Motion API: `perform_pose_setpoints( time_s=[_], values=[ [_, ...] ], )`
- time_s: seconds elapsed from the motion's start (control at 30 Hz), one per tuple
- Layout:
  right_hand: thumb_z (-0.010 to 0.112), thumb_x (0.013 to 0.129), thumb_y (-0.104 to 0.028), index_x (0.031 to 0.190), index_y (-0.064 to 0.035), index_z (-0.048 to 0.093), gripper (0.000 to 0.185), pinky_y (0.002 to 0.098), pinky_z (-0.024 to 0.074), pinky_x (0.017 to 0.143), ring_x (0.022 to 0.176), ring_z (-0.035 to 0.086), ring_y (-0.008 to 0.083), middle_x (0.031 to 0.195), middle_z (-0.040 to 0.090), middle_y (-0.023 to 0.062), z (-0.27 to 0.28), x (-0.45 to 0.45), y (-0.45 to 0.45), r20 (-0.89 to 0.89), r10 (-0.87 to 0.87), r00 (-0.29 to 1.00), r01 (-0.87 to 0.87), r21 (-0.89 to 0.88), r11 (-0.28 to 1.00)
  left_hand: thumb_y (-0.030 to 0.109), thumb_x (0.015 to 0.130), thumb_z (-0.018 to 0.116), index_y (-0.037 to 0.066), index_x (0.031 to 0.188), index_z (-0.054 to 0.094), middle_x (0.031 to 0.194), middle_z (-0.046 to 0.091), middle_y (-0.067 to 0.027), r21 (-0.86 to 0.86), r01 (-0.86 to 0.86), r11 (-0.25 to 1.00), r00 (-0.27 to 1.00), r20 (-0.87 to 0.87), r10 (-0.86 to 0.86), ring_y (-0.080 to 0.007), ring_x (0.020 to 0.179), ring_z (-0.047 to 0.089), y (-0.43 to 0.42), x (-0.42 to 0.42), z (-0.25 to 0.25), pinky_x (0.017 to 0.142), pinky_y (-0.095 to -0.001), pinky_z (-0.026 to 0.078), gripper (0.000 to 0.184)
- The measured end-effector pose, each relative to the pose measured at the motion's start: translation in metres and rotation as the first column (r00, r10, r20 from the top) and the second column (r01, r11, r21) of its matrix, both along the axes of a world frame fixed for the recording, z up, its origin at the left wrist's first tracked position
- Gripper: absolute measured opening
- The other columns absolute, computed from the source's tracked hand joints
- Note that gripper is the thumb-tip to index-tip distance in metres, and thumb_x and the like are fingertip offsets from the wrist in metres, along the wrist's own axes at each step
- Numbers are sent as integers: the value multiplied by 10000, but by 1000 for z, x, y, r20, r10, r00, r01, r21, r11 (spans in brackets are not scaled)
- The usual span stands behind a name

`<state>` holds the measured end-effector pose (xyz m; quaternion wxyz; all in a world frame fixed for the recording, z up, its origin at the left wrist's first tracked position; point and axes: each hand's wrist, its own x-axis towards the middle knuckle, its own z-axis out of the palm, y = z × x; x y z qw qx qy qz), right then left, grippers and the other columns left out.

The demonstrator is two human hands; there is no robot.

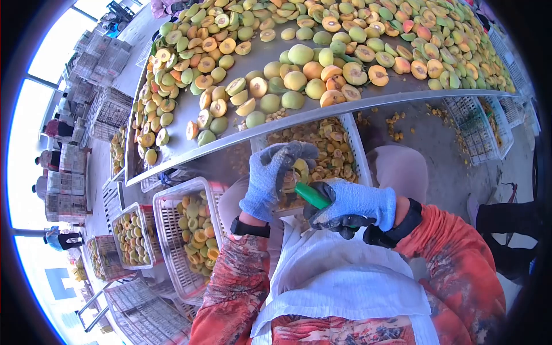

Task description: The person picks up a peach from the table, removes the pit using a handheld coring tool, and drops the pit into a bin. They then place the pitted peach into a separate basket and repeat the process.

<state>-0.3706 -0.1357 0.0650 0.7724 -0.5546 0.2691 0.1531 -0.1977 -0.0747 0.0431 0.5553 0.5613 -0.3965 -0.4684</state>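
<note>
My left hand, in a blue and dark-coated work glove, is closed around a yellow peach piece, partly hidden by the fingers. Gloved the same way, my right hand grips the green handle of a small knife. Its tip end points at the peach, and the blade hardly shows. Both hands are above my lap, just in front of the metal table edge. Below them stands a white crate holding many small brownish-yellow pieces.
Whole and halved peaches cover much of the metal table. At my left, a white crate holds peach halves, with another filled crate beyond. More crates stand under the table's right side. Scraps lie on the floor.
</note>
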Motion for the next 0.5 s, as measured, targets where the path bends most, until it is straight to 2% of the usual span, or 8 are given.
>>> perform_pose_setpoints(
  time_s=[0.07,0.1,0.27,0.3,0.33,0.37,0.47,0.5],
  values=[
    [715,708,-115,979,-5,561,330,228,403,354,464,524,102,684,570,53,-3,2,-5,147,-163,976,110,313,943,258,896,491,-82,1036,561,929,640,-189,69,-105,992,850,-512,125,-278,734,650,-12,-4,11,670,-352,552,375],
    [715,708,-115,979,-5,561,330,228,403,354,464,524,102,684,570,53,2,2,-8,151,-154,977,103,302,948,332,907,457,-64,1083,530,931,630,-198,-18,53,998,724,-688,-51,-302,727,644,-14,14,-15,676,-391,553,440],
    [695,736,-76,1017,-4,549,324,198,413,372,503,534,69,757,602,36,11,-6,-21,251,-443,860,352,336,874,383,896,459,-15,1112,529,1050,600,-171,80,-328,941,729,-612,306,-310,881,620,-3,31,-16,720,-438,542,459],
    [711,712,-163,1026,-11,554,383,278,476,430,588,628,168,751,630,95,-10,-2,-31,181,-410,894,386,154,910,362,890,479,-6,1116,532,1063,597,-156,86,-309,947,712,-640,291,-300,906,613,9,47,-17,729,-429,541,435],
    [703,720,-221,1017,-22,549,389,328,493,492,612,633,225,746,631,127,-56,-1,-38,73,-195,978,197,-623,757,340,883,499,2,1119,534,1076,595,-142,89,-280,956,696,-666,267,-290,931,606,22,61,-16,737,-420,540,413],
    [695,727,-278,1008,-32,545,402,378,510,553,636,639,282,742,633,158,-88,1,-40,-153,-135,979,-139,-984,109,321,884,497,16,1118,544,1053,604,-127,103,-381,919,664,-661,349,-281,937,606,35,70,-14,739,-410,540,387],
    [649,758,-327,923,-69,529,329,461,485,629,680,613,372,744,622,196,-78,3,-31,-39,-263,964,49,-946,322,328,870,503,10,1096,562,1014,612,-130,190,-608,771,715,-291,636,-254,904,621,101,126,-29,570,-404,568,395],
    [649,758,-327,923,-69,529,329,461,485,629,680,613,372,744,622,196,-79,2,-30,-33,-263,964,56,-945,322,250,856,556,-3,1106,565,1016,612,-129,91,-681,726,732,114,672,-213,871,624,141,166,-62,626,-346,563,356]
  ],
)
